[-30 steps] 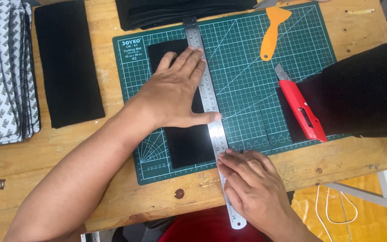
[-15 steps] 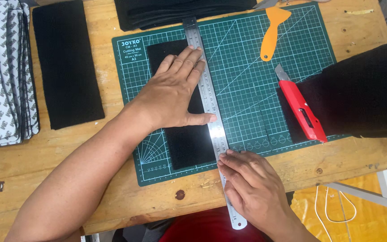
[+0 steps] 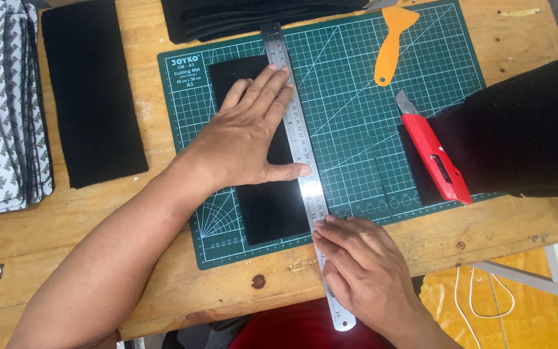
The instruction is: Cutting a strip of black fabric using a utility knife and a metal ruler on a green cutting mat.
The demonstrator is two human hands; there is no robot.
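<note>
- The left hand (image 3: 247, 139) lay flat and unclenched, palm pressing the black foam strip (image 3: 272, 207) onto the green cutting mat (image 3: 356, 129), thumb against the steel ruler (image 3: 298, 155).
- The right hand (image 3: 363, 271), fingers spread and grasping nothing, pinned the ruler's near end at 6 o'clock of the mat.
- Judged risk: the ruler's far end at 12 o'clock sat unheld, so it could pivot and leave the strip's edge.
- The red utility knife (image 3: 435, 155) lay at 3 o'clock with its blade out, near a black sleeve (image 3: 524, 129); a brush could cut.
- No containers showed on the bench (image 3: 66, 220).
</note>
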